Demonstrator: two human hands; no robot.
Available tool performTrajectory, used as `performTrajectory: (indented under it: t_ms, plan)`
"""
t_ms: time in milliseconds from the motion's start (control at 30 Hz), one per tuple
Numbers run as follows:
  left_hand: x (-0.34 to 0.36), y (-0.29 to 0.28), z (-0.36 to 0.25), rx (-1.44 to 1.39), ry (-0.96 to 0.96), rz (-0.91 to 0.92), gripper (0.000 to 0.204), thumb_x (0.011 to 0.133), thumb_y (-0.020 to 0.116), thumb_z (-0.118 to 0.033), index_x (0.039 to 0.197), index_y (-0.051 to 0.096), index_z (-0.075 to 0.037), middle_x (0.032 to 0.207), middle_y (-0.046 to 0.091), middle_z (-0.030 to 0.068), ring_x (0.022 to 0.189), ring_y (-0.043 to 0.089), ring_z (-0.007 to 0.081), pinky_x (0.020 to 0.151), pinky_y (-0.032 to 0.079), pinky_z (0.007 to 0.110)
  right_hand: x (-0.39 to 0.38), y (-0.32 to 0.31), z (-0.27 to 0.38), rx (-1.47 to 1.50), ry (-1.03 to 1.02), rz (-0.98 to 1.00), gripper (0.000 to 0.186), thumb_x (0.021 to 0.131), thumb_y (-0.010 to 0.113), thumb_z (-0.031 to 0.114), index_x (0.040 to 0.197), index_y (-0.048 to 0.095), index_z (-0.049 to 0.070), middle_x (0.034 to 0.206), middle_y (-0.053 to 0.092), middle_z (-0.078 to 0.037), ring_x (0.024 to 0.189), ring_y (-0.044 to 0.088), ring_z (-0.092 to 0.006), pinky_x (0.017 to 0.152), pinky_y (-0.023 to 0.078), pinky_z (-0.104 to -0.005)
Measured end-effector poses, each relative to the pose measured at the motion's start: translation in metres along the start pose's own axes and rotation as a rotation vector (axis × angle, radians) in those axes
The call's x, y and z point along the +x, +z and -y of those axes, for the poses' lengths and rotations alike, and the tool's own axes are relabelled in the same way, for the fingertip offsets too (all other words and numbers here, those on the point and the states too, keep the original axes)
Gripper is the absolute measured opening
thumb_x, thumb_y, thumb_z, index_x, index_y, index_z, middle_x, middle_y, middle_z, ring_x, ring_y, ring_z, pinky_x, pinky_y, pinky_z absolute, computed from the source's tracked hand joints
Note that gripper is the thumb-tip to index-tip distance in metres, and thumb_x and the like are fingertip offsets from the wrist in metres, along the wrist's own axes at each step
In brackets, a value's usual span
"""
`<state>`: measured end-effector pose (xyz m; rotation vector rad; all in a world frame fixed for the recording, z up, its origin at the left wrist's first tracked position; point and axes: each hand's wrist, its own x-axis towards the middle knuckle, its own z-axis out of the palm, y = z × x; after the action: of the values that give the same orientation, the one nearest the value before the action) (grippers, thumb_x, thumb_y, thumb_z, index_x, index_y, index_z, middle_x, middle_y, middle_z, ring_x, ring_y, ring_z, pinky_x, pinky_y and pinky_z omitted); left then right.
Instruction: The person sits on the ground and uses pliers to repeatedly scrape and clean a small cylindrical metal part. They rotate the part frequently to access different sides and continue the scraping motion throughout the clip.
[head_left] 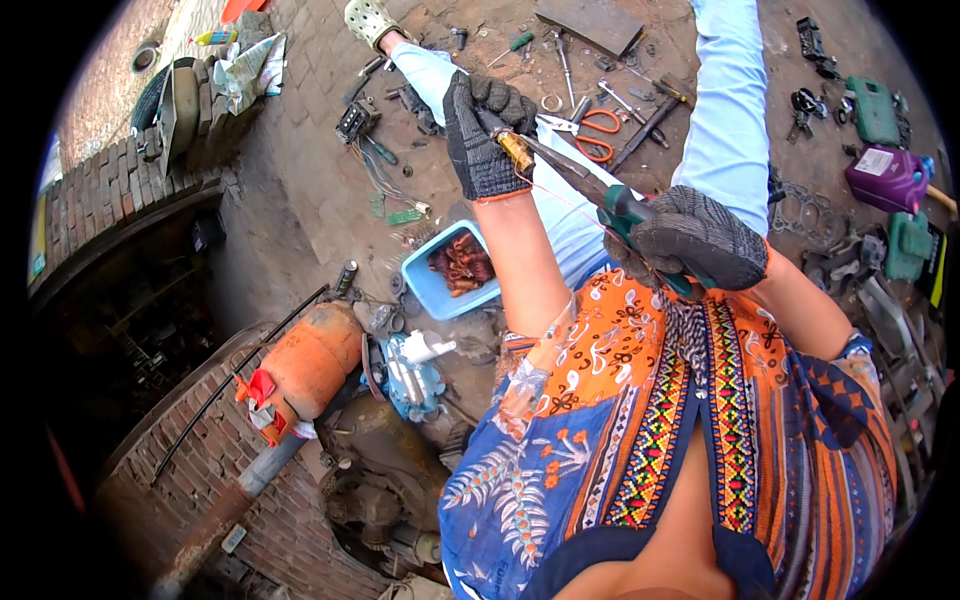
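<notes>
In the head view my left hand (488, 135), in a dark knit glove, is closed around a small cylindrical part (515, 153) with a yellowish middle, held above my legs. My right hand (685, 245), also gloved, grips long-nose pliers (578, 178) with green-and-black handles. The pliers' jaws reach up to the cylindrical part; whether they touch it is too small to tell. A thin reddish wire (560, 195) runs from near the part down toward my right hand. Beyond my hands, orange-handled scissors (600, 125) lie on the ground between my legs.
Scattered tools (650, 130), a metal plate (590, 25), wired parts (355, 122) and a blue tub (425, 295) of copper-coloured pieces lie around my legs. An orange gas cylinder (310, 360) is at lower left, beside a dark brick-edged pit (120, 320). A purple jug (880, 178) and green cases (873, 110) are at right.
</notes>
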<state>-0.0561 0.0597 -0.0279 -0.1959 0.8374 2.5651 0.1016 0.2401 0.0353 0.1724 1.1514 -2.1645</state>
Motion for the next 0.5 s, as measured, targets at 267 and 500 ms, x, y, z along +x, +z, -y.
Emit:
performTrajectory:
  t_ms: [267, 500]
  plan:
    - [-0.013, 0.012, -0.012, -0.131, -0.117, 0.126, 0.029, 0.094, 0.045, -0.03, 0.07, 0.044, -0.014, 0.061, 0.041, -0.0019, 0.051, 0.038, 0.0119, 0.046, 0.028, 0.028, -0.01, 0.001, 0.006, -0.325, -0.032, 0.017, 0.025, 0.087, 0.057, 0.025, 0.091, 0.063, 0.002, 0.067, 0.059, -0.008, 0.057, 0.058, -0.0153, 0.052, 0.046, -0.0295]
    - [-0.009, 0.013, -0.015, -0.125, -0.081, 0.124, 0.029, 0.094, 0.043, -0.029, 0.07, 0.043, -0.013, 0.06, 0.041, -0.0014, 0.05, 0.037, 0.0124, 0.047, 0.028, 0.028, -0.008, 0.0, 0.009, -0.428, 0.006, 0.022, 0.027, 0.085, 0.061, 0.027, 0.099, 0.062, 0.003, 0.072, 0.059, -0.001, 0.062, 0.054, -0.0073, 0.056, 0.043, -0.0226]
